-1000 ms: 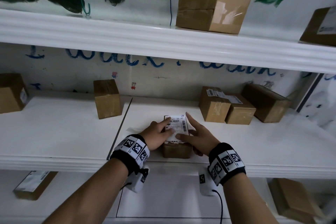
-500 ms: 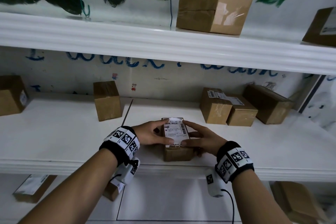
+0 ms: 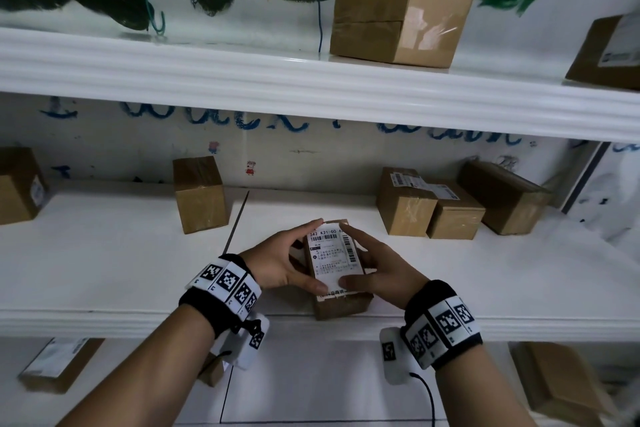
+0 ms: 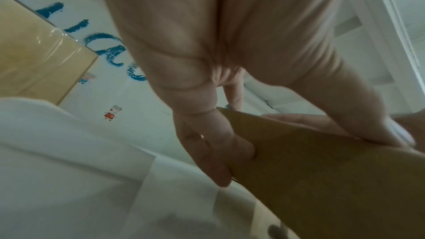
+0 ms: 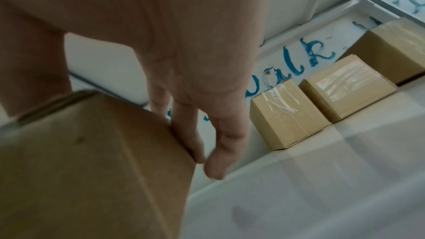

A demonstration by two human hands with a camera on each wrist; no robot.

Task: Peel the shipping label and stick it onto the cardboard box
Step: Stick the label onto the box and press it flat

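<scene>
A small cardboard box (image 3: 343, 307) stands at the front edge of the white middle shelf (image 3: 104, 253). A white shipping label (image 3: 334, 258) with barcodes lies flat on its top. My left hand (image 3: 282, 263) grips the box's left side, its thumb on the label's near end and its index finger at the far corner. My right hand (image 3: 379, 267) mirrors it on the right side. In the left wrist view the left hand's fingers (image 4: 218, 152) curl round the box (image 4: 333, 179). The right wrist view shows fingers (image 5: 195, 143) down along the box's side (image 5: 92, 170).
More taped boxes stand on the same shelf: one behind to the left (image 3: 201, 194), three to the right (image 3: 405, 208), one at far left (image 3: 20, 184). The upper shelf (image 3: 311, 87) overhangs with a bigger box (image 3: 398, 21). Further boxes lie on the lower shelf (image 3: 59, 364).
Both thumbs have slid down the label to its near end. The fingers have moved from lying on the label to gripping the box's sides, and the box sits slightly nearer the shelf edge.
</scene>
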